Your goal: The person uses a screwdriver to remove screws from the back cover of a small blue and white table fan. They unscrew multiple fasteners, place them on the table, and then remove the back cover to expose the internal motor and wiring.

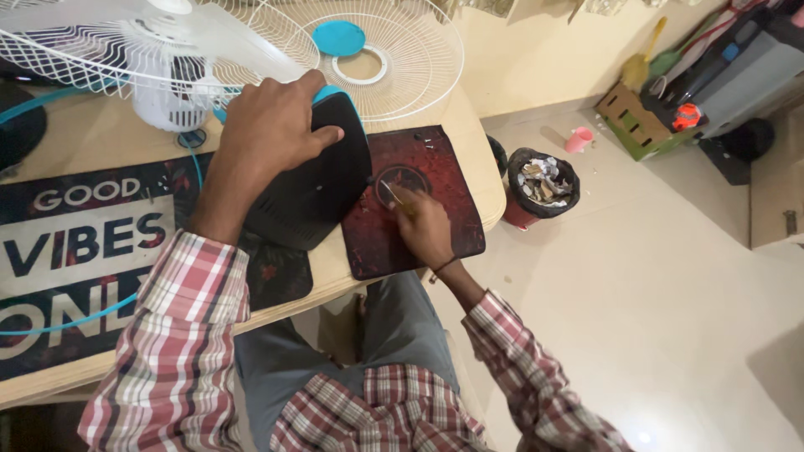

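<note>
My left hand (272, 125) grips the top edge of a black, blue-rimmed fan base (310, 188) that is tilted up on the wooden table (477, 159). A thin metal tool, probably a screwdriver (392, 192), is held in my right hand (423, 224), its tip pointing toward the right side of the base. That hand rests over a dark red mouse pad (444, 176). White fan guards (402, 59) and the fan's white motor housing (167, 100) lie at the back of the table, with a round blue cap (338, 38) on one guard.
A dark desk mat with large white lettering (75, 243) covers the table's left side, and a blue cable (75, 322) runs over it. On the floor to the right stand a full waste bin (543, 184), a pink cup (578, 139), and a cardboard box (641, 125).
</note>
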